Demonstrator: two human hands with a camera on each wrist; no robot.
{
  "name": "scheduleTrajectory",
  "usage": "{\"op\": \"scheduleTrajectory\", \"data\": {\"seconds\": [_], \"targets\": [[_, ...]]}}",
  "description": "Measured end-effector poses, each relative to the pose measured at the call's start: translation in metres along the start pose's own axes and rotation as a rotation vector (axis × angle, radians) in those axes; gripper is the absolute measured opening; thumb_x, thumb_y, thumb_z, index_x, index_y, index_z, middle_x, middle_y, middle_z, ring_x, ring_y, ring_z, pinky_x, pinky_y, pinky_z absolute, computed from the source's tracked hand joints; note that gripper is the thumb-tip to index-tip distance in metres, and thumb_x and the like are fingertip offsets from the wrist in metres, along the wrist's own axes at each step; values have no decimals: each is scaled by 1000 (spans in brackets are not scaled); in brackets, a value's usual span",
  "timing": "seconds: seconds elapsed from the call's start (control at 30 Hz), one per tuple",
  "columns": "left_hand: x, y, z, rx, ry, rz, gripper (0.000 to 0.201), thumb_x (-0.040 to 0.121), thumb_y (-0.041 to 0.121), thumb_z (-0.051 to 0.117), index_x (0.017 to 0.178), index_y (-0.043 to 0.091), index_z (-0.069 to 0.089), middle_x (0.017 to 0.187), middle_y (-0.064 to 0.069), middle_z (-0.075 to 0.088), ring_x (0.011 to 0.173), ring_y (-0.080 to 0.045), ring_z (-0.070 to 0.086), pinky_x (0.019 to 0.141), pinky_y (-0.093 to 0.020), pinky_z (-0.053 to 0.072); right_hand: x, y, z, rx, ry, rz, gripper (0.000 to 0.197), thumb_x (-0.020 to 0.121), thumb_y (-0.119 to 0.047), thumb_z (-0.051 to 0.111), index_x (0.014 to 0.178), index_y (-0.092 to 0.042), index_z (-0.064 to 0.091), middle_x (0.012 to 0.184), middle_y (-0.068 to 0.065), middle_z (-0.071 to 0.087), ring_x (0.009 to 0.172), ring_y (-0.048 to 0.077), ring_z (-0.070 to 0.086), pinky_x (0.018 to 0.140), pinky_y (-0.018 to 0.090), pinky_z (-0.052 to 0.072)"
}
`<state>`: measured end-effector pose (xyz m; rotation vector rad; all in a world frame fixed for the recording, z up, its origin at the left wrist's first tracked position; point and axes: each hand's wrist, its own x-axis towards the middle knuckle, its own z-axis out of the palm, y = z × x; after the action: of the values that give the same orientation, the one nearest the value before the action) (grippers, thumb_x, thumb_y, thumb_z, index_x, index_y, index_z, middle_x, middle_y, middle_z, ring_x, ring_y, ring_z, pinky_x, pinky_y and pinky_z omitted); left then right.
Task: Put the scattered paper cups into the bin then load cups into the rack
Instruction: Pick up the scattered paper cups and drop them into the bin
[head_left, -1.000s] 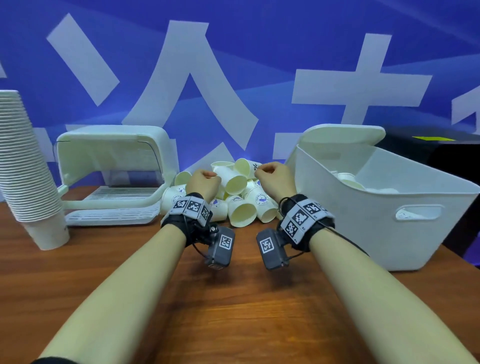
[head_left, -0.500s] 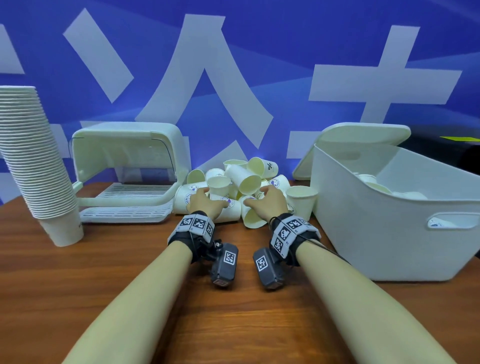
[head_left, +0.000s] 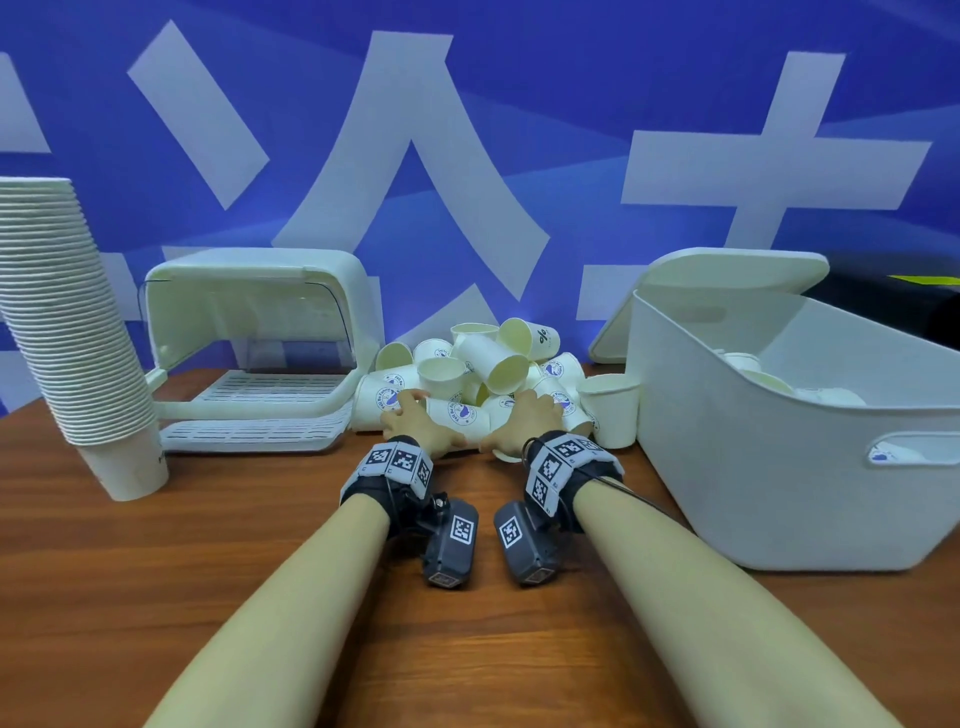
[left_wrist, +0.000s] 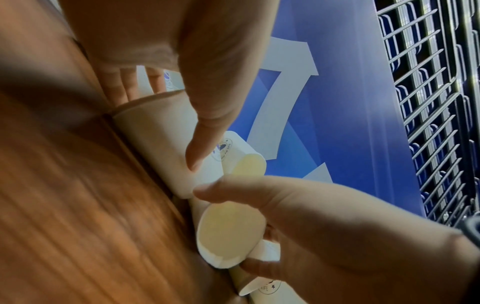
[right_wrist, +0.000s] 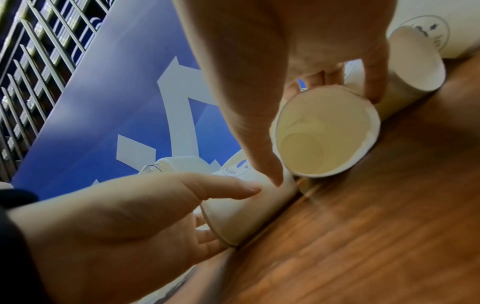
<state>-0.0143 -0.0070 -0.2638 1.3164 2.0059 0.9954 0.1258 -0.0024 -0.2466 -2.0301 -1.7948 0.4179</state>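
A heap of white paper cups (head_left: 488, 364) lies on the wooden table between the rack (head_left: 249, 322) and the bin (head_left: 779, 441). My left hand (head_left: 410, 418) is at the heap's front left. It grips a cup lying on its side (left_wrist: 161, 139), thumb on top and fingers (left_wrist: 127, 86) behind it. My right hand (head_left: 524, 415) is at the front right. Its thumb and fingers (right_wrist: 374, 86) hold another lying cup (right_wrist: 324, 133) near the rim, mouth towards me. The two hands almost touch. The bin holds a few cups (head_left: 748, 364).
A tall stack of nested cups (head_left: 67, 322) stands at the table's left. One cup (head_left: 613, 410) stands upright against the bin's left wall. The bin's lid (head_left: 727, 275) leans behind it. A blue banner closes the back. Bare table lies in front of the hands.
Both hands have come down from the top of the heap to the front cups on the table and closed round one each. A cup now stands upright by the bin.
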Motion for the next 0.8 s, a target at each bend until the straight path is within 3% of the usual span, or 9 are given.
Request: {"op": "scheduleTrajectory", "data": {"seconds": [0.13,0.23,0.37,0.43,0.53,0.57,0.63,0.7,0.8], "targets": [[-2,1,3,-64,-39,-8,89,66,22,86,132,16,26,128,-17,45,115,-33,50,89,-37,43,-1,-2,0,-21,-5,17,83,68,-44,80,132,-11,39,135,13,42,131,32,35,104,39,34],[-3,1,-1,-89,-68,6,87,71,24,82,135,14,25,128,-15,49,115,-32,52,85,-32,40,-3,-4,0,-9,-8,37,77,71,-41,77,131,-11,38,134,15,43,123,34,45,96,40,41],[0,-3,-6,-162,-63,10,72,78,35,75,136,19,35,134,-10,49,119,-28,51,97,-30,41,-7,-1,-2,75,-38,51,80,65,-39,77,132,-13,40,130,12,48,112,29,54,79,33,45],[-2,-1,-12,-223,-45,8,73,74,41,75,136,23,41,135,-8,52,119,-28,53,103,-36,42,-10,2,-6,116,-24,56,82,63,-43,77,130,-11,42,130,12,49,113,28,54,84,33,48],[-7,6,-18,-319,-29,-5,100,55,47,76,142,18,37,136,-7,51,120,-29,53,102,-41,44,-14,2,-14,191,39,98,92,63,-50,76,135,-7,38,132,9,46,124,27,48,100,36,42],[-8,9,-20,-332,-11,-11,104,55,44,80,143,15,34,137,-9,49,120,-29,52,102,-39,44,-16,2,-18,228,58,101,96,61,-51,76,137,-7,36,132,9,46,124,28,47,103,39,40],[-9,13,-22,-339,42,-5,97,63,35,85,141,10,34,134,-11,50,119,-28,52,95,-33,44,-21,2,-26,321,78,53,107,53,-53,75,139,-7,32,129,9,47,120,29,50,100,44,44],[-10,18,-22,-343,90,45,88,61,32,88,133,10,42,127,-10,55,113,-26,56,88,-31,45,-23,5,-32,426,106,-12,112,46,-56,73,138,-7,31,124,8,51,114,27,54,93,43,49],[-16,28,-22,-372,98,128,78,55,31,91,118,12,48,112,-7,60,100,-24,59,82,-34,51,-23,9,-40,543,139,-78,94,59,-44,81,135,-11,35,121,5,56,109,23,57,90,37,51]]}}
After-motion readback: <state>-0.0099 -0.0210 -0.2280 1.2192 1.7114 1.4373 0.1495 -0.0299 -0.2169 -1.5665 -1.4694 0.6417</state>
